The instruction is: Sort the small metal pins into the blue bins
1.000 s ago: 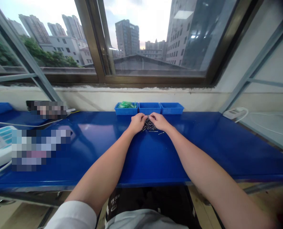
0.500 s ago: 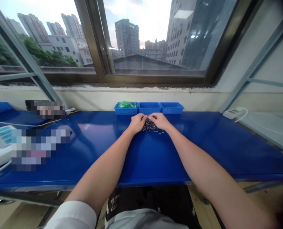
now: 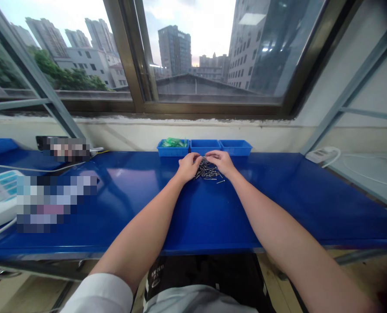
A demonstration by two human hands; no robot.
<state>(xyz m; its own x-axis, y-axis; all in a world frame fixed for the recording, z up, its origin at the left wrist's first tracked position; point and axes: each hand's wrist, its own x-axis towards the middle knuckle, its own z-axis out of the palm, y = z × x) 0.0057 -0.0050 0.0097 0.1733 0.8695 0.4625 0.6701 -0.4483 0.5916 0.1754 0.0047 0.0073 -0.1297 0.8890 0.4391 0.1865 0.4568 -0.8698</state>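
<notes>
A loose pile of dark and silvery screws (image 3: 209, 171) lies on the blue tabletop (image 3: 209, 217) between my hands. At the pile's left edge is my left hand (image 3: 190, 167), its fingers curled together, with a small bright bit of metal, apparently screws, showing at the fingertips. My right hand (image 3: 222, 161) reaches over the pile's right side. Its fingers stretch leftward, the thumb apart below them, and nothing shows clearly in its grasp. One screw (image 3: 221, 181) lies a little apart at the near right of the pile.
Behind the hands stand a blue bin with green packets (image 3: 173, 148), a middle blue bin (image 3: 205, 146) and a right blue bin (image 3: 235, 148). A white device (image 3: 1, 200) and blurred items sit at left. A white power strip (image 3: 320, 154) lies far right, beside the metal frame.
My right hand has shifted slightly right, away from the left fingertips, and its fingers have loosened and straightened, uncovering more of the pile. My left hand stays nearly where it was.
</notes>
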